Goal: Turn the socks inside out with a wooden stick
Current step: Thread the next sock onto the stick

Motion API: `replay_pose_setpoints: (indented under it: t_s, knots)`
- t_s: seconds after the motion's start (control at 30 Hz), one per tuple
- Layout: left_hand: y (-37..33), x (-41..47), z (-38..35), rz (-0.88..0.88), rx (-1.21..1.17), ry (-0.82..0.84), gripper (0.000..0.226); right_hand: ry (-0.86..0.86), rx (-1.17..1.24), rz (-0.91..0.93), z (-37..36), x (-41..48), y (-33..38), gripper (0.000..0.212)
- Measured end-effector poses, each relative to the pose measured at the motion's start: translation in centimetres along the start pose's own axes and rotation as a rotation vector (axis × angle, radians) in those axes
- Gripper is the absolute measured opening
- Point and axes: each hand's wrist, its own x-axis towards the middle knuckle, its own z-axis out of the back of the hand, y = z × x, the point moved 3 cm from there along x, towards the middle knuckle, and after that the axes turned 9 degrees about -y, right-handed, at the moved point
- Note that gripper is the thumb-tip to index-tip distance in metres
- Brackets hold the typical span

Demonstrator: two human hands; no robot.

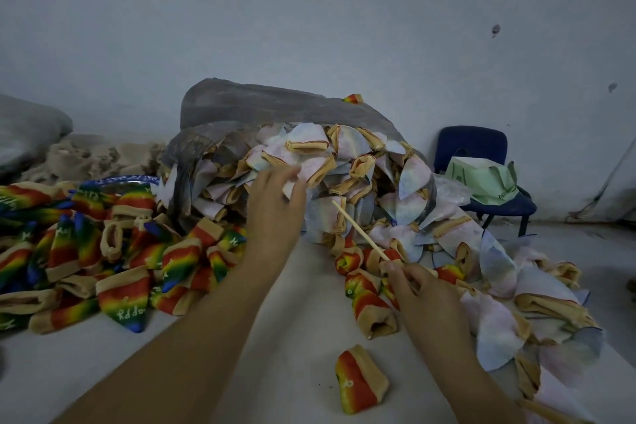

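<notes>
A bluish-white wall [344, 27] filled the whole upper half, from 9 o'clock over 12 to 3 o'clock. Below it lay a pale floor [303, 320], bare at 6 o'clock between the person's two forearms. A grey plastic sack [275, 107] lay just above centre with its mouth toward the viewer, and a heap of pale inside-out socks [361, 162] with tan cuffs spilled out of it, trailing down toward 4 o'clock. At 9 o'clock a heap of rainbow socks [103, 251] covered the floor, well apart from the pale trail. Behind that heap, at 10 o'clock, sat a beige pile [86, 155], too blurred to name. A blue chair [471, 144] stood at 3 o'clock against the wall, with a light green bag [481, 179] on its seat.

The left hand [275, 213] reached to the centre, its fingertips [292, 175] on one pale sock [309, 169] at the near edge of the sack's mouth; blur hid whether the grip was clamped on that sock or only touching it. The right hand [423, 289], at 5 o'clock, had its grip pinched round the low end of the wooden stick [358, 231], which slanted up toward 11 o'clock with its free tip just beside the left hand. A few rolled rainbow socks lay under the right hand, and a single rainbow sock [361, 379] lay alone on the floor at 6 o'clock, beside the right forearm
</notes>
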Motion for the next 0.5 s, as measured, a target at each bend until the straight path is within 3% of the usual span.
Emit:
replay_pose_setpoints:
  t_s: [0.1, 0.2, 0.3, 0.33, 0.43, 0.5]
  knots:
    - [-3.0, 4.5, -1.4, -0.261, 0.215, -0.010, 0.040, -0.009, 0.006, 0.003, -0.1, -0.1, 0.3, 0.022]
    - [-3.1, 8.0, -4.1, -0.259, 0.523, 0.312, 0.057, -0.007, 0.014, 0.002, -0.1, -0.1, 0.4, 0.023]
    - [-2.1, 8.6, -4.9, -0.224, 0.676, 0.519, 0.040, -0.001, 0.034, 0.002, -0.1, -0.1, 0.0, 0.026]
    - [-2.0, 8.5, -4.7, -0.199, 0.686, 0.530, 0.033, -0.005, 0.043, 0.001, -0.1, -0.1, -0.1, 0.028]
    - [-2.6, 7.9, -2.8, -0.069, 0.420, 0.382, 0.028, -0.015, 0.067, -0.009, -0.1, -0.1, -0.2, 0.033]
    - [-4.0, 5.6, -1.0, -0.138, 0.247, 0.229, 0.029, -0.012, 0.148, -0.043, 0.0, 0.0, 0.1, 0.033]
